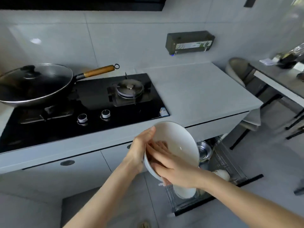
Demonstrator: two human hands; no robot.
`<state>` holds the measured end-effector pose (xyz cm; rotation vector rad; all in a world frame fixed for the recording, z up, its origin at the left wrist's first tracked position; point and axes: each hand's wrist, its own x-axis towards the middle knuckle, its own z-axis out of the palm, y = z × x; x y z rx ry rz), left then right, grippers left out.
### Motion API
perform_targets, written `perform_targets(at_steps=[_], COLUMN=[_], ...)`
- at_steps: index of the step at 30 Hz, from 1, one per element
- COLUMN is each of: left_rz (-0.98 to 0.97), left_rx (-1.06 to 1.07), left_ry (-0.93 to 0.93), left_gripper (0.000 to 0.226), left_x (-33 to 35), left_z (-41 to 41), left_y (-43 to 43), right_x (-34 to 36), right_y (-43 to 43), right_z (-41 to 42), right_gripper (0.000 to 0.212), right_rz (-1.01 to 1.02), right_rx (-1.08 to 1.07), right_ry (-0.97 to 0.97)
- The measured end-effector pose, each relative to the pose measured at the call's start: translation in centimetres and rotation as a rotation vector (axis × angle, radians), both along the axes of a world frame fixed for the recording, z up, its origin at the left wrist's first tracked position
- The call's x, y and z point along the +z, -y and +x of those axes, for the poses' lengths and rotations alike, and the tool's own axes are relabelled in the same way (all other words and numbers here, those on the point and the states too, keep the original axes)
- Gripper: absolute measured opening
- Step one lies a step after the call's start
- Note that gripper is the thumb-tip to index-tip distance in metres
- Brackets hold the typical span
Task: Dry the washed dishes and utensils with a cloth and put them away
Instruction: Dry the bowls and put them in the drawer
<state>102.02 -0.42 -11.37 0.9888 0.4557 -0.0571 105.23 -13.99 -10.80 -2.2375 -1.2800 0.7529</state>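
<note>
Mid-task. Bowl (177, 139) is tilted in front of the desk (205, 89) edge, not yet stowed. Left hand (139, 150) grips its rim at 9 o'clock. Right hand (174, 170) presses flat inside, fingers straight, entering from 5 o'clock. Cloth not plainly seen. Open drawer rack (230, 163) at 4 o'clock holds 1 steel bowl (204, 150) and white dishes (185, 192).

Two bare forearms (105, 195) are shown, uncovered along their whole visible length. Each is terminated by a bare hand: the left hand (139, 150) and the right hand (174, 170). Fingernails (153, 128) are trimmed short.
</note>
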Motion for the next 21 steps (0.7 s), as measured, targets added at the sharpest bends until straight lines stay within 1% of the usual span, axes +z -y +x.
perform_targets(at_steps=[1,2,3,4,5,7,9,11,13,14,16,18,20,21], left_rz=[0.000,0.013,0.028,0.037,0.041,0.031,0.041,0.054,0.098,0.116,0.100,0.084,0.072,0.059], left_rx=[-0.027,-0.056,-0.088,-0.111,-0.121,-0.109,-0.095,-0.051,0.002,0.024,0.068,0.122,0.192,0.240], left_ry=[-0.041,-0.067,-0.075,-0.083,-0.097,-0.120,-0.125,-0.144,-0.159,-0.158,-0.181,-0.217,-0.261,-0.281], left_gripper=[0.046,0.045,0.044,0.043,0.042,0.036,0.033,0.033,0.030,0.029,0.028,0.027,0.027,0.028], left_x=[-0.2,-0.5,-0.7,-0.9,-1.1,-1.8,-2.3,-3.0,-4.0,-4.7,-6.5,-8.5,-10.7,-12.0], left_z=[1.2,2.4,3.6,4.7,5.7,7.5,9.3,11.0,12.7,13.6,15.1,16.2,17.1,17.3], left_y=[-0.3,-0.5,-0.7,-0.6,-0.5,0.2,1.1,2.3,3.9,4.9,7.1,9.8,12.6,14.0], right_x=[0.6,1.2,1.9,2.6,3.0,3.5,3.8,3.5,2.2,1.4,-0.3,-2.6,-5.8,-7.9], right_y=[0.7,1.7,2.8,3.8,4.8,6.8,9.0,11.9,15.6,17.5,20.6,22.6,23.5,23.8], right_z=[1.0,2.1,3.1,4.1,5.2,7.3,9.8,12.8,16.0,17.6,21.0,24.3,27.1,28.1], right_gripper=[0.052,0.046,0.039,0.026,0.012,0.024,0.022,0.028,0.038,0.044,0.052,0.054,0.063,0.068], right_rz=[-0.026,-0.052,-0.075,-0.110,-0.117,-0.095,-0.089,-0.010,0.075,0.108,0.096,-0.010,-0.170,-0.229], right_rx=[0.060,0.119,0.181,0.225,0.275,0.316,0.330,0.366,0.296,0.205,-0.033,-0.240,-0.373,-0.394], right_ry=[-0.096,-0.152,-0.169,-0.126,-0.029,0.192,0.325,0.487,0.602,0.609,0.511,0.363,0.095,-0.056])
